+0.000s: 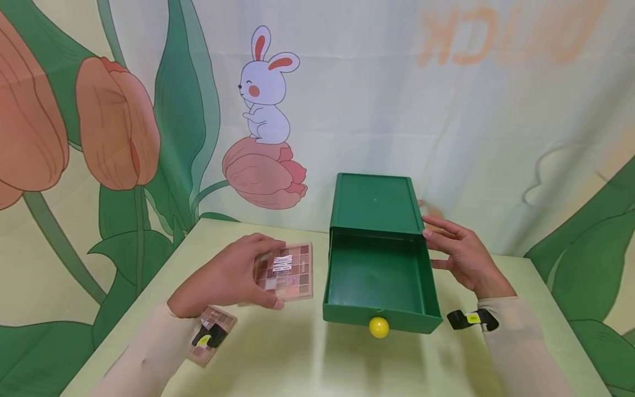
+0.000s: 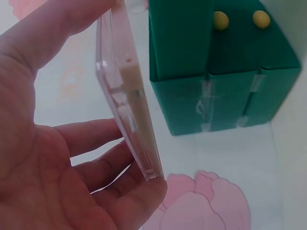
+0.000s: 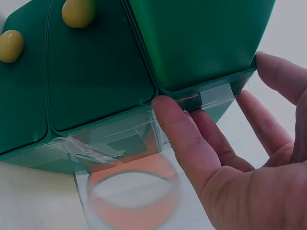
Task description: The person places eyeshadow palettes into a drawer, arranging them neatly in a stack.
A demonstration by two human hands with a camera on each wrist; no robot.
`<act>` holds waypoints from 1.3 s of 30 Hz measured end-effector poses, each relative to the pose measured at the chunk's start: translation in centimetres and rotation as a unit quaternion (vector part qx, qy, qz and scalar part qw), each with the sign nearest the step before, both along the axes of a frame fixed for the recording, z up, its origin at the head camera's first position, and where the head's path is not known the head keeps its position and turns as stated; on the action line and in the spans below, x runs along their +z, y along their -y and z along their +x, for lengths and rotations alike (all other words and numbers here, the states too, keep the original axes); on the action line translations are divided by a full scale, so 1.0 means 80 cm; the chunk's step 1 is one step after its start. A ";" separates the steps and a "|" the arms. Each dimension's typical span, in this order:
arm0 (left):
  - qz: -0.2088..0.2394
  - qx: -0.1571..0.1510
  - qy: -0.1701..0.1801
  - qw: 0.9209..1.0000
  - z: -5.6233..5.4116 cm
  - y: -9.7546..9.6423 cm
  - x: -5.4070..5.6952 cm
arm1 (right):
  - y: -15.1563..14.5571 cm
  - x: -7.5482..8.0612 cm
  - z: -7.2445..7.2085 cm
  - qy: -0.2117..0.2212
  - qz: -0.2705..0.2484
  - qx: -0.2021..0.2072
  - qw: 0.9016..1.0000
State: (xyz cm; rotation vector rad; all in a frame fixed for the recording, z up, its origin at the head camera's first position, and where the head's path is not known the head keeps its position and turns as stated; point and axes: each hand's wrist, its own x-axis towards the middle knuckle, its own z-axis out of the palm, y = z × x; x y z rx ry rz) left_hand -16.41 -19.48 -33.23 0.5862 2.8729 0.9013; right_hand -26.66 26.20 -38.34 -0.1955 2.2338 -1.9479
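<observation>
My left hand (image 1: pixel 228 275) grips an eyeshadow palette (image 1: pixel 292 275) by its edges, thumb on one edge and fingers on the opposite one. In the left wrist view the palette (image 2: pixel 136 110) appears edge-on, its clear lid showing. Just right of it stands a green drawer cabinet (image 1: pixel 375 201). Its top drawer (image 1: pixel 377 275) is pulled out toward me, with a bare floor inside and a yellow round knob (image 1: pixel 379 327) on the front. My right hand (image 1: pixel 461 259) touches the cabinet's right side with spread fingers; in the right wrist view the fingertips (image 3: pixel 168 108) meet the taped side.
A second, smaller palette (image 1: pixel 199 354) lies on the pale table (image 1: pixel 278 353), partly hidden beneath the left wrist. Lower drawers with yellow knobs (image 3: pixel 79 12) are pushed in under the top one. A printed cloth with a rabbit (image 1: pixel 265 105) and tulips hangs behind the table.
</observation>
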 end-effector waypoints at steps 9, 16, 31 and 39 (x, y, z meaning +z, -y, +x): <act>-0.024 -0.039 -0.032 0.998 -0.011 -0.037 0.025 | 0.001 0.002 0.002 0.000 0.005 -0.003 1.000; -0.031 -0.060 -0.031 0.997 -0.019 -0.067 0.037 | 0.001 0.000 0.000 0.000 0.007 -0.002 1.000; -0.078 -0.088 -0.056 0.991 -0.038 -0.120 0.042 | 0.002 0.000 -0.001 0.002 0.017 -0.007 1.000; -0.105 -0.107 -0.070 0.986 -0.043 -0.148 0.046 | 0.003 0.001 0.001 0.000 0.015 -0.013 1.000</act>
